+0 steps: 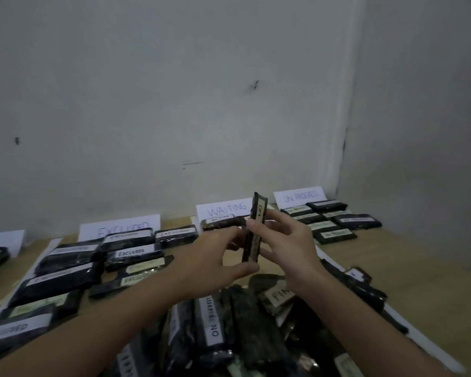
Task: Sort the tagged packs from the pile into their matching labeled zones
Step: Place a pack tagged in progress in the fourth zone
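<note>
The table [408, 268] carried sorted packs before three signs: EXCLUDED [119, 228], WAITING [223, 212], ON PROGRESS [299, 197]. The pile [229, 330] lay nearest the camera. Above it, the left hand [215, 263] and right hand [288, 244] together gripped one pack [254, 229], held upright (tag partly legible).

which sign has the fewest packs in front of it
The WAITING sign: only one or two packs show there, against many at EXCLUDED and ON PROGRESS.
</note>
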`<state>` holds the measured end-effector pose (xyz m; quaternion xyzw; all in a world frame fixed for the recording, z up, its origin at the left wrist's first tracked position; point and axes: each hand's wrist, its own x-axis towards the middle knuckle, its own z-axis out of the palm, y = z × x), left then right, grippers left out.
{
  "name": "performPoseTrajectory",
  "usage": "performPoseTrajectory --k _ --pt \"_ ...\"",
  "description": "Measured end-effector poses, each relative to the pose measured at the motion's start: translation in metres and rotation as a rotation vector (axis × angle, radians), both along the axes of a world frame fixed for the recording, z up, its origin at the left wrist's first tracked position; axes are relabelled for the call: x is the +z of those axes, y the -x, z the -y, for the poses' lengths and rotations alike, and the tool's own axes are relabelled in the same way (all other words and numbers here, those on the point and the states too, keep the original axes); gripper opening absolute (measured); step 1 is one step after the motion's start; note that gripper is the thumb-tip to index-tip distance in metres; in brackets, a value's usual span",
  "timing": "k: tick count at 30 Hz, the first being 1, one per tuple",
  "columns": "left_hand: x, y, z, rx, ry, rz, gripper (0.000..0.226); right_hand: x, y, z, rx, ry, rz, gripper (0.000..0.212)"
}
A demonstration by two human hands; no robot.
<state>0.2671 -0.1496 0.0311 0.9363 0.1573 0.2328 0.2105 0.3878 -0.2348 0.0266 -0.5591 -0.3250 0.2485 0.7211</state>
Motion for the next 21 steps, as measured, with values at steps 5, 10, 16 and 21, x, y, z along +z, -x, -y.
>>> performPoseTrajectory --k 5,10,16,21 --pt "0.003 -0.058 0.011 -0.057 -0.083 -0.109 0.041 0.002 -0.073 0.031 -0.131 0.050 0.245 0.034" --pt "-0.003 -0.120 0.011 -0.088 -0.065 -0.141 0.037 0.001 -0.169 0.047 -0.229 0.214 0.578 0.056" --pt "-0.015 -0.195 0.011 -0.152 -0.069 -0.239 0.034 -0.022 -0.280 0.051 -0.186 0.613 1.105 0.062" --pt "-0.026 -0.243 0.005 -0.189 -0.108 -0.327 0.036 -0.053 -0.342 0.041 -0.129 0.899 1.293 0.063"
